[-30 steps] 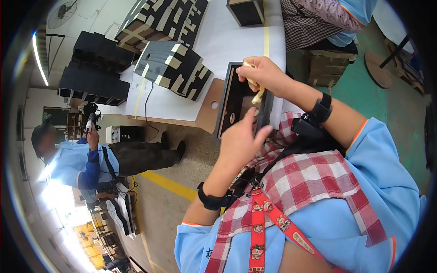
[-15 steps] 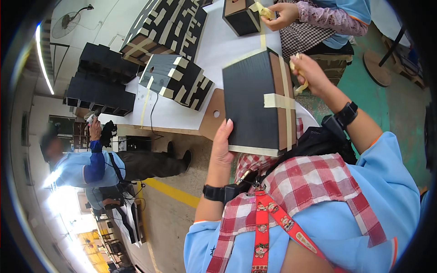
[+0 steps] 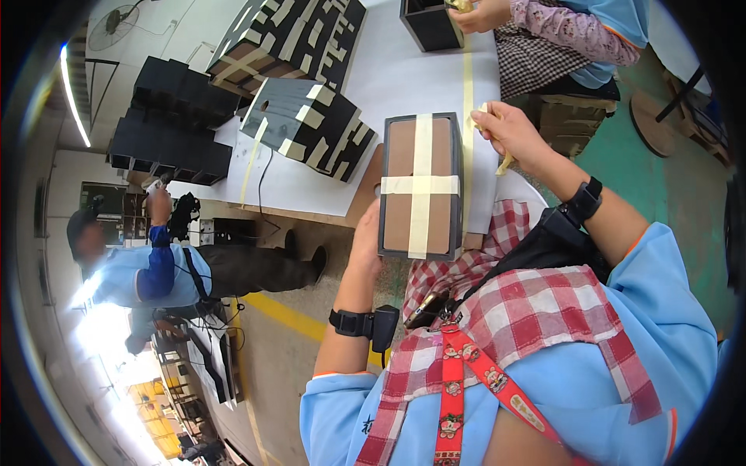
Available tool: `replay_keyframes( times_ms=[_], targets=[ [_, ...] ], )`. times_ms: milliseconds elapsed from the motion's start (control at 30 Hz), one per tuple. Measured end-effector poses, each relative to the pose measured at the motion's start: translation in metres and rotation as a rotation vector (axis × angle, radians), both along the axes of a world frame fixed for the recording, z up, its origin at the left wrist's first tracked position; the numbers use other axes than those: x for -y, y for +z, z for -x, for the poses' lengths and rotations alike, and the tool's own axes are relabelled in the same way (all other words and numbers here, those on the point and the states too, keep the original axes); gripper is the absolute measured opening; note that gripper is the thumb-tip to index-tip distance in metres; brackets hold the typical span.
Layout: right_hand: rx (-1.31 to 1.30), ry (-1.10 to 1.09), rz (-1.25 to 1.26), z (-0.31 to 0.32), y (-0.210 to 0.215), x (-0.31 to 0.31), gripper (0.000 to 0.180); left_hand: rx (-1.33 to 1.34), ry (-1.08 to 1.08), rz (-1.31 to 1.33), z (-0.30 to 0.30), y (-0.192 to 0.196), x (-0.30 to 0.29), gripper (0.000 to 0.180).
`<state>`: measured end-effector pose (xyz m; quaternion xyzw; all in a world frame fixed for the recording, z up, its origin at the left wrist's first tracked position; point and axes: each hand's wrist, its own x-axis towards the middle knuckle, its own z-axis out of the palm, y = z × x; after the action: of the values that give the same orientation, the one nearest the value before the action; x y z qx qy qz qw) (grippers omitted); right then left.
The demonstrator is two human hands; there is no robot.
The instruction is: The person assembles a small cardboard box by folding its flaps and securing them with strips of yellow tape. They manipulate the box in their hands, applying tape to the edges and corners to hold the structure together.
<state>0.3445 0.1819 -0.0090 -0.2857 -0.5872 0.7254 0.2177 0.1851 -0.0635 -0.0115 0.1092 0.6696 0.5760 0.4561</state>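
Observation:
A black box (image 3: 400, 221) with a brown panel faces me, and two strips of pale masking tape (image 3: 422, 159) cross on that panel. Against the box's lower left side rests my left hand (image 3: 368, 237), gripping it, its fingers mostly hidden behind the box. Just off the box's upper right corner, my right hand (image 3: 513, 138) is closed in a pinch on a crumpled length of masking tape (image 3: 505, 165), whose loose end hangs below the palm. My right hand does not touch the box.
On the white-covered table (image 3: 388, 74) stand a taped black box (image 3: 307, 124) and a stack of taped boxes (image 3: 287, 46). More black boxes (image 3: 167, 144) sit at the left. A co-worker's hand (image 3: 483, 15) works at a box (image 3: 431, 31) at the top. Another person (image 3: 167, 276) stands left.
The box has turned from its plain black side to the brown panel with crossed tape. My right hand still pinches tape. The co-worker's box has turned and shifted away.

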Motion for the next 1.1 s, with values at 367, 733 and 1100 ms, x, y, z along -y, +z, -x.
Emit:
replay_keyframes(
  times_ms=[367,733,1100],
  targets=[
    [-0.277,0.166,0.065,0.035,0.064,0.058,0.025,-0.408,-0.255,-0.314,-0.063,0.086,-0.041,0.040],
    [-0.221,0.019,-0.662,0.025,0.059,0.060,0.025,-0.423,-0.103,-0.292,-0.051,0.093,-0.043,0.028],
    [-0.081,0.321,-0.532,0.000,0.049,0.056,0.030,-0.499,-0.209,-0.256,-0.048,0.078,-0.046,0.028]
  ],
)
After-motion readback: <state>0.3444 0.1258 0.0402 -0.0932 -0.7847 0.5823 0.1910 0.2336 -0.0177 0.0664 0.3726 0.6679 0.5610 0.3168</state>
